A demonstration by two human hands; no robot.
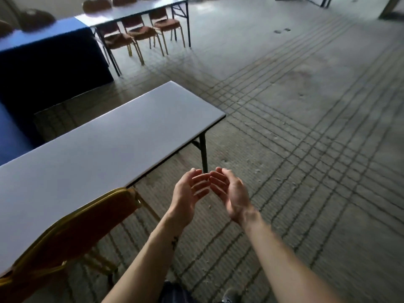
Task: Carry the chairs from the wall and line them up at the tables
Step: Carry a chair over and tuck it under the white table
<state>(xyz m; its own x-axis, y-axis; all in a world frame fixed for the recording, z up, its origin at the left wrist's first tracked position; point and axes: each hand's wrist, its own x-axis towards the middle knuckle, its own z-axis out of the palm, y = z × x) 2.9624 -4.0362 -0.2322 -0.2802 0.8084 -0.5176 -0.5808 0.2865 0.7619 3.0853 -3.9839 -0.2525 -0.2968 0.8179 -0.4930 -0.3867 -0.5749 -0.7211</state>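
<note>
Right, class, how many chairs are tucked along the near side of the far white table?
3. Side by side under the far white table: left chair, middle chair, right chair. The blue-draped table may hide more further left.

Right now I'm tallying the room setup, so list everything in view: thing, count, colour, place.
near table: one, white top, black folding legs, centre left.
near chair: one, red back, gold frame, lower left, at the near table's edge.
far table: one, white top, black legs, top centre.
far chairs: three, red-brown seats, gold legs, along the far table's near side.
further chair backs: at least two, red-brown, beyond the far table.
blue-draped table: one, blue cloth, upper left.
dark chair backs: blurred, count unclear, behind the blue-draped table.
floor: grey, lined grid, right.
left hand: open, empty, bottom centre.
right hand: open, empty, beside the left hand, fingertips nearly meeting.
</note>
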